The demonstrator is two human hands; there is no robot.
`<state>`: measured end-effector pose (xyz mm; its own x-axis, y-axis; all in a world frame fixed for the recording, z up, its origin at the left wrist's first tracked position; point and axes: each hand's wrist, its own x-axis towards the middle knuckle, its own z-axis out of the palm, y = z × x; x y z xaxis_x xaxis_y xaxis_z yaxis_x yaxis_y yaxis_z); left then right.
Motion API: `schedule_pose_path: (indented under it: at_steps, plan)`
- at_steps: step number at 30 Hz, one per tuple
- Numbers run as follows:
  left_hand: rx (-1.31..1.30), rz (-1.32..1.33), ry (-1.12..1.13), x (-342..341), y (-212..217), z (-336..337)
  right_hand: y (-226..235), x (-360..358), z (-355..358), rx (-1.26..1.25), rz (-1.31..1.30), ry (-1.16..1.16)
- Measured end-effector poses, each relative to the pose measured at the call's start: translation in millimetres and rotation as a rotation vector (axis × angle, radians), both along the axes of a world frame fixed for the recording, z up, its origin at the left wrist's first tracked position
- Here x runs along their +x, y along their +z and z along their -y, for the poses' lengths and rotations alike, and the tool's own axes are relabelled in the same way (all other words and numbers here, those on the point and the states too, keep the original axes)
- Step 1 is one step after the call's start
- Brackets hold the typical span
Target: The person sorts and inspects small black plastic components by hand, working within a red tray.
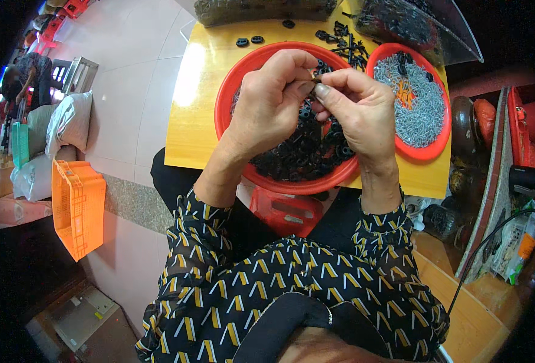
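My left hand (270,103) and my right hand (361,109) meet fingertip to fingertip above a big red bowl (231,91) heaped with small black plastic parts (306,154). Between the pinched fingers of both hands sits one small dark part (317,78), mostly hidden by the fingers. To the right stands a smaller red bowl (438,148) filled with small silver metal springs (415,103). Both bowls rest on a yellow wooden table (189,127).
Loose black parts (343,39) and clear bags of them (400,21) lie at the table's far edge. A red stool (285,212) is under the table. An orange crate (77,202) and sacks (68,124) stand on the tiled floor at left. Cluttered shelves (497,169) lie right.
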<state>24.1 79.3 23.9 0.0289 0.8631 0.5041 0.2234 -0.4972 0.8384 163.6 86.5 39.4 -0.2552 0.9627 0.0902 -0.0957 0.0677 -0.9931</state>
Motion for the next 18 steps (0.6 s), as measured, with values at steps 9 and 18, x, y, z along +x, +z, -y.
schedule_pose_path:
  at_steps: [9,18]
  plan:
    - [-0.008,0.024,-0.006,0,-4,-3,-4,-3,-4,0.015,-0.031,-0.015]
    - [-0.035,-0.505,-0.112,-16,-4,2,-12,14,-22,0.008,-0.138,-0.144]
